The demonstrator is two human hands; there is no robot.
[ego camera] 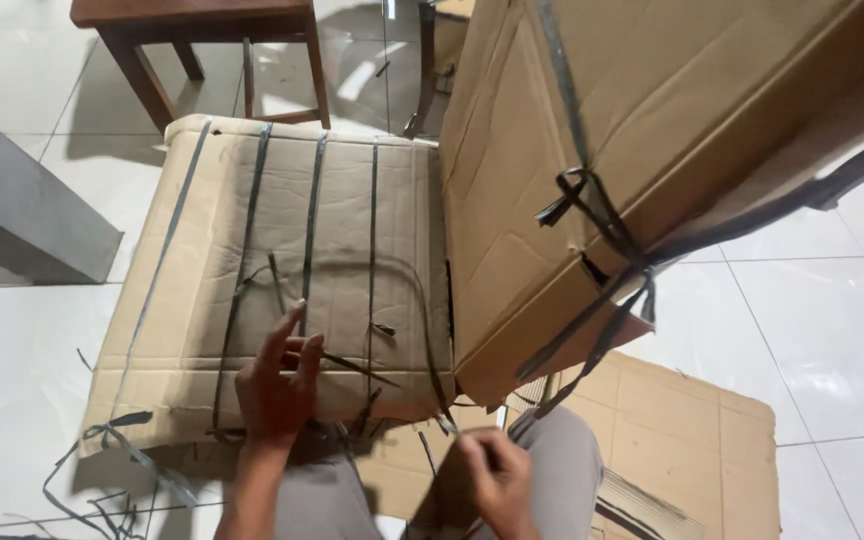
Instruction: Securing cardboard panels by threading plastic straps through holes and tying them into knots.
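Strap-clearing step, by my read: left hand (277, 385), fingers spread, presses the flat carton (272, 270) at 9 o'clock; right hand (497, 475) pinches a loose strap (449, 425) at 6 o'clock; next move needs steady pull, carton pinned.

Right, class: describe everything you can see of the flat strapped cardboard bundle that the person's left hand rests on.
The cardboard bundle is a flat, tan, creased slab, tilted up toward the camera on the white tiled floor. Several dark plastic straps run lengthwise across it; some hang loose and curled at its near edge. The left hand rests on its lower part, fingers spread over a strap. A larger strapped cardboard box leans against its right side. A wooden stool stands behind it.
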